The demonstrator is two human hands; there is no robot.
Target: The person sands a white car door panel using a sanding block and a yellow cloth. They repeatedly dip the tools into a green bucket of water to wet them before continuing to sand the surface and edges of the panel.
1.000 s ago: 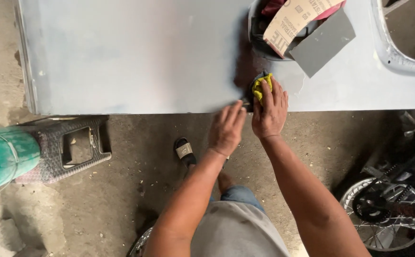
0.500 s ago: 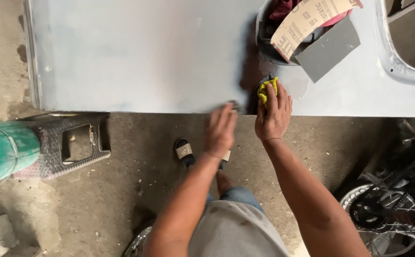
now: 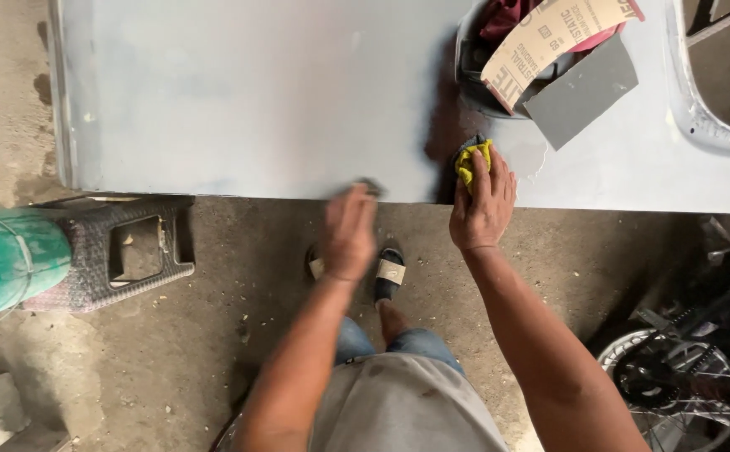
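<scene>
Leftmost, green cylinder [image 3: 1,264] beside dark woven plastic stool [image 3: 118,251]. Then left hand [image 3: 348,230], blurred, fingers spread flat on near edge of large grey metal panel [image 3: 239,92]. Right hand [image 3: 484,205] pressing yellow crumpled cloth [image 3: 471,159] onto panel, below sandpaper sheets [image 3: 561,54].

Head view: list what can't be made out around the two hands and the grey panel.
- Left hand: motion-blurred; the dark thing at its fingertips is unclear.
- Yellow cloth: mostly covered by the right hand; its full shape is hidden.
- Dark tub: contents covered by sandpaper sheets.
- Grey panel: cut off by the top edge.
</scene>
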